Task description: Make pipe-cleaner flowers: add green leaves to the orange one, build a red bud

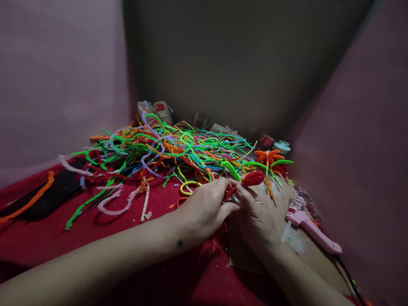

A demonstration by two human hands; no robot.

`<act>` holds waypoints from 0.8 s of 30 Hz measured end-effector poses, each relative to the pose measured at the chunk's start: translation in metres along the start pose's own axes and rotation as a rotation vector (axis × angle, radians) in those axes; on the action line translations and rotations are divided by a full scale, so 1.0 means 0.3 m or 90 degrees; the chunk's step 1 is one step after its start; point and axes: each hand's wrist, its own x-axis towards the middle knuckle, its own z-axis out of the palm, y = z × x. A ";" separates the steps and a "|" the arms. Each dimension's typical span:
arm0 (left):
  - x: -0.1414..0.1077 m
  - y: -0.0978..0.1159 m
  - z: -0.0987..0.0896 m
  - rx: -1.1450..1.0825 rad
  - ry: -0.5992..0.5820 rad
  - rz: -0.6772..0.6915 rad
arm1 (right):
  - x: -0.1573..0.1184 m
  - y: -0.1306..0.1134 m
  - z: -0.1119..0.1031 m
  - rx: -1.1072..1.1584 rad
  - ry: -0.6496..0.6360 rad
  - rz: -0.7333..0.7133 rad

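My left hand and my right hand meet near the middle of the view. Both are closed on a red pipe cleaner piece, whose fuzzy, rounded loop points up and right from between the fingers. Its lower red part passes between the two hands and is partly hidden by them. Just behind my left hand are the yellow handle ring and a red ring of what look like scissors. Beyond my right hand, an orange pipe cleaner flower with green leaves lies at the board's far end.
A big tangled heap of colourful pipe cleaners covers the back. At right, a pink glue gun with its cord rests on a brown board. Red cloth covers the surface. A light-blue container stands behind, near the walls.
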 end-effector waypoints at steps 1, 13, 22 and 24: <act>-0.003 -0.001 0.019 0.044 0.016 0.018 | -0.001 0.005 -0.001 -0.004 0.005 0.000; 0.051 -0.034 0.029 -0.117 0.051 0.045 | 0.006 0.008 -0.006 0.016 0.005 -0.037; 0.072 -0.023 0.015 -0.593 -0.086 -0.225 | 0.019 -0.003 -0.010 0.048 -0.013 -0.008; 0.069 -0.033 0.010 -0.662 -0.129 -0.255 | 0.023 0.000 -0.010 0.063 -0.013 0.008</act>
